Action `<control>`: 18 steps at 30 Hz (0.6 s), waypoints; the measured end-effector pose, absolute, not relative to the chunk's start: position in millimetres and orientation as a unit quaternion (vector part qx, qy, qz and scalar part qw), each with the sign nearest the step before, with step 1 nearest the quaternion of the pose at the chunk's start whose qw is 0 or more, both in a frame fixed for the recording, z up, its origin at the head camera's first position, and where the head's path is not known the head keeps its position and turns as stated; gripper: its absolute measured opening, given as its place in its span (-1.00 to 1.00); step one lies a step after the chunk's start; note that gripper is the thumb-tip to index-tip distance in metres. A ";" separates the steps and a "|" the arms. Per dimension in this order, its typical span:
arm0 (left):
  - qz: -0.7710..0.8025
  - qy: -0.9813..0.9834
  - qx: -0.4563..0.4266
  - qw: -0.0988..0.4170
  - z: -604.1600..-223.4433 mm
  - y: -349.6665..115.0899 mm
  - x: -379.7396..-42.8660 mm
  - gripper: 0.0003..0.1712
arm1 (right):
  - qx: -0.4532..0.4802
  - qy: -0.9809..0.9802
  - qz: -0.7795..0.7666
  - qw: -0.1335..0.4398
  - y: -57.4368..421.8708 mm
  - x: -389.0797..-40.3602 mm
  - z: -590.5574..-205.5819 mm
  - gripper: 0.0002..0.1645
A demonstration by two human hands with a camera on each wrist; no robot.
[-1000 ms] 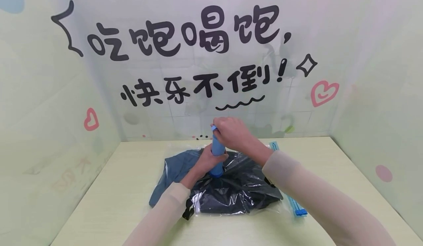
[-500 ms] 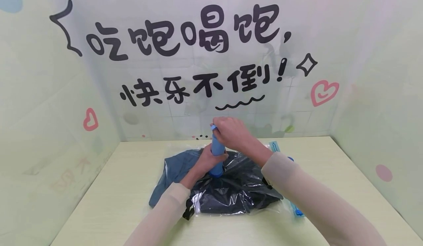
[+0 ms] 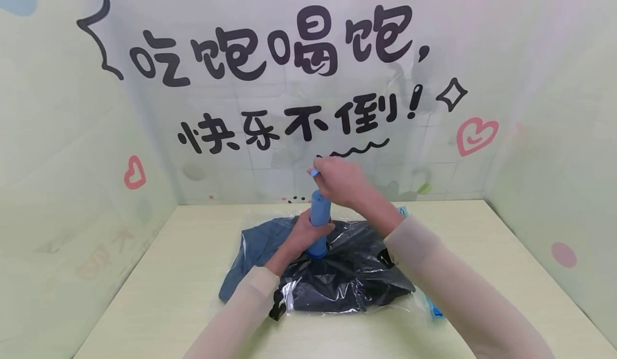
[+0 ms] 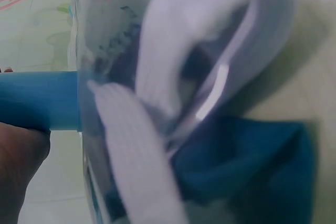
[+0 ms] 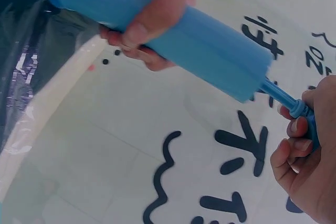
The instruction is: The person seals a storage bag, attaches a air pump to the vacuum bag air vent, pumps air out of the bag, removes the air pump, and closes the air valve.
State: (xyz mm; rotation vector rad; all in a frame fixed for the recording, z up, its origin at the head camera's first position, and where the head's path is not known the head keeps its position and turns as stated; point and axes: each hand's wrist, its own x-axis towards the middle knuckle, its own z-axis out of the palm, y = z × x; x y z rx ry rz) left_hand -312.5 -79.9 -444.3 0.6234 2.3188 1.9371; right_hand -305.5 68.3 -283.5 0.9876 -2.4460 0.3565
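Observation:
A blue hand pump [image 3: 321,207] stands upright on a clear plastic vacuum storage bag [image 3: 328,289] with dark cloth inside. My left hand [image 3: 309,231] grips the pump's barrel, thumb and fingers round it. Above it, my right hand [image 3: 339,179] holds the pump's handle [image 3: 314,172], drawn up off the barrel's top. The thin rod [image 5: 280,93] between handle and barrel shows in the right wrist view. In the left wrist view the barrel [image 4: 39,100] meets the bag sideways, with a pale looped band [image 4: 157,45] and teal cloth [image 4: 247,166] close by.
The bag lies on a pale wooden table [image 3: 154,273]. A blue zip edge [image 3: 436,308] shows at its right, partly behind my right sleeve [image 3: 448,273]. Printed walls stand behind [image 3: 270,177] and on both sides.
My right hand has risen with the handle, which has come away from the barrel's top. My left hand keeps its grip, and the bag stays in place.

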 end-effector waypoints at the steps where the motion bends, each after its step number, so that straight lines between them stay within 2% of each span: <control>1: 0.627 0.752 0.202 0.027 -444.0 -79.4 -312.3 -0.84 | 0.359 -0.889 0.135 0.249 69.4 -304.9 -278.2 -0.52; 8: 0.627 0.754 0.193 0.024 -441.6 -77.7 -310.5 -0.81 | 0.353 -0.862 0.167 0.322 77.5 -302.4 -242.7 -0.51; 18: 0.618 0.764 0.183 0.023 -441.1 -76.5 -308.9 -0.80 | 0.356 -0.859 0.198 0.310 81.4 -301.5 -240.5 -0.62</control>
